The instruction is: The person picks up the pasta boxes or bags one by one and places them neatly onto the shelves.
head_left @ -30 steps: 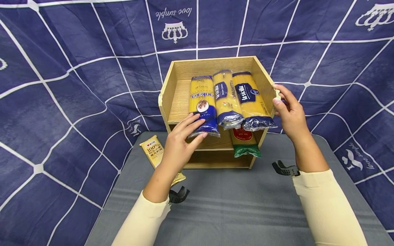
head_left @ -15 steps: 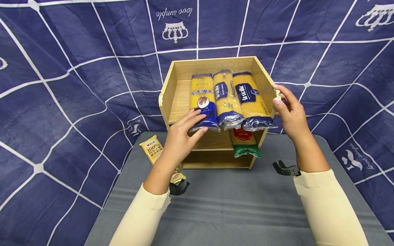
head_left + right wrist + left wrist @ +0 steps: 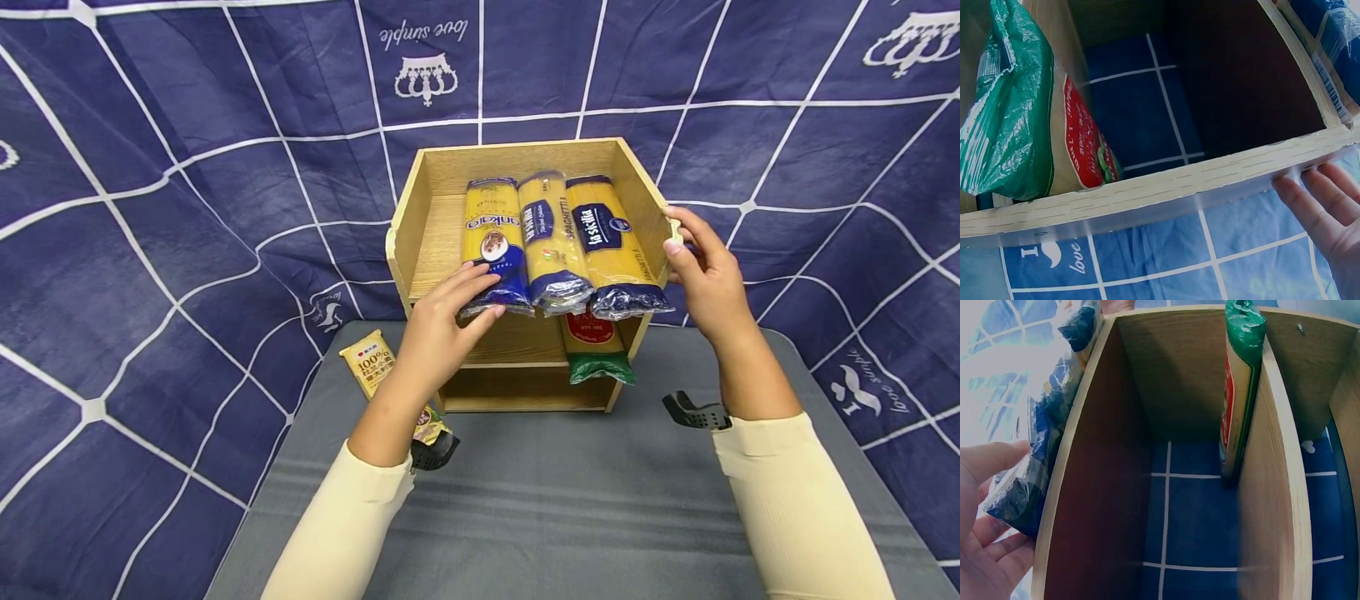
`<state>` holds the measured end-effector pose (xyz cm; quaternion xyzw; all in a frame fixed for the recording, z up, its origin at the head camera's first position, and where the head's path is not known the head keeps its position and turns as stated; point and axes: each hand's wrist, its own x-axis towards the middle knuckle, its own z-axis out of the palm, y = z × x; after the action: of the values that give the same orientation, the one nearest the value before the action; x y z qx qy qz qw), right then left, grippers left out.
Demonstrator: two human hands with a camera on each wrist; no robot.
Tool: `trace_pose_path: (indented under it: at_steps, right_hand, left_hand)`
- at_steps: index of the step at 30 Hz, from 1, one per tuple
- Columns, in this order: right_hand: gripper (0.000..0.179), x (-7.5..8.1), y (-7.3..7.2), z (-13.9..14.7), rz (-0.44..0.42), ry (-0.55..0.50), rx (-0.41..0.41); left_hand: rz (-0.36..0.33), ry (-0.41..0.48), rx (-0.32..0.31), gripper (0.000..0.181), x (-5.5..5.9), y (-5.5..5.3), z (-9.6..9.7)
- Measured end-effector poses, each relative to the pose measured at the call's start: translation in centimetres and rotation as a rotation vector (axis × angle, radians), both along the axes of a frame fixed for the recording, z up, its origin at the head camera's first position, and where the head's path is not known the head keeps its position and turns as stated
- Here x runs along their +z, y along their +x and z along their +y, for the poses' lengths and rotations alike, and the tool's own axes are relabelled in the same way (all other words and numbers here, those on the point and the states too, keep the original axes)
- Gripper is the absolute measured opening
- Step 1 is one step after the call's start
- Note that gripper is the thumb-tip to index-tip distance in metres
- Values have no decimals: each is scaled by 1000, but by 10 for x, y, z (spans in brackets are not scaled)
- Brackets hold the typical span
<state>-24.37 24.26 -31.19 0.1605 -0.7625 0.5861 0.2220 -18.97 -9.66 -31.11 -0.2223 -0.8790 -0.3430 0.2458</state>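
In the head view, my left hand (image 3: pixel 442 325) is at the near end of a blue and yellow spaghetti pack (image 3: pixel 491 229) on the top shelf. Its fingers lie over the pack's left side, with the thumb at the front end. My right hand (image 3: pixel 708 279) holds the front edge of the wooden shelf unit's (image 3: pixel 641 187) right wall, thumb in front and fingertips (image 3: pixel 1291 187) against the outside. Two more spaghetti packs, one in the middle (image 3: pixel 551 237) and one at the right (image 3: pixel 611 242), lie beside the first, their ends jutting past the shelf's front.
A green-ended spaghetti pack (image 3: pixel 600 362) sticks out of the middle compartment at the right. On the grey table (image 3: pixel 555 500), a yellow pasta pack (image 3: pixel 367 362) lies left of the unit, partly hidden by the left forearm. Blue checked cloth (image 3: pixel 300 100) hangs behind and at the sides.
My left hand has moved forward, and the blue and yellow spaghetti pack has slid slightly deeper onto the top shelf. The right hand stays on the wall's edge.
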Motion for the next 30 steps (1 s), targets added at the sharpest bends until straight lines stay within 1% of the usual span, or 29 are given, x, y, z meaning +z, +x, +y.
trace_pose_path:
  at_steps: [5, 9, 14, 17, 21, 24, 27, 30]
  right_hand:
    - [46, 0, -1, 2, -11, 26, -14]
    - [46, 0, -2, 3, -22, 22, 3]
    - [45, 0, -3, 3, -18, -30, 58]
    - [45, 1, -3, 4, -13, -57, 81]
    - [44, 3, -3, 6, -6, -74, 93]
    - [44, 3, -2, 6, -4, -83, 107]
    - [44, 4, -2, 6, -7, -59, 113]
    - [44, 4, -2, 5, -9, -25, 110]
  left_hand:
    - [-16, 10, -11, 43, -2, 0, -2]
    - [-20, 20, -23, 46, -4, 1, -3]
    - [-13, 25, -40, 49, -5, 10, -7]
    - [3, 46, -40, 48, -4, 16, -10]
    - [42, 101, -37, 46, -5, 23, -15]
    - [81, 147, -42, 43, -8, 28, -20]
    - [109, 202, -38, 40, -15, 33, -26]
    - [131, 269, -29, 36, -24, 39, -33]
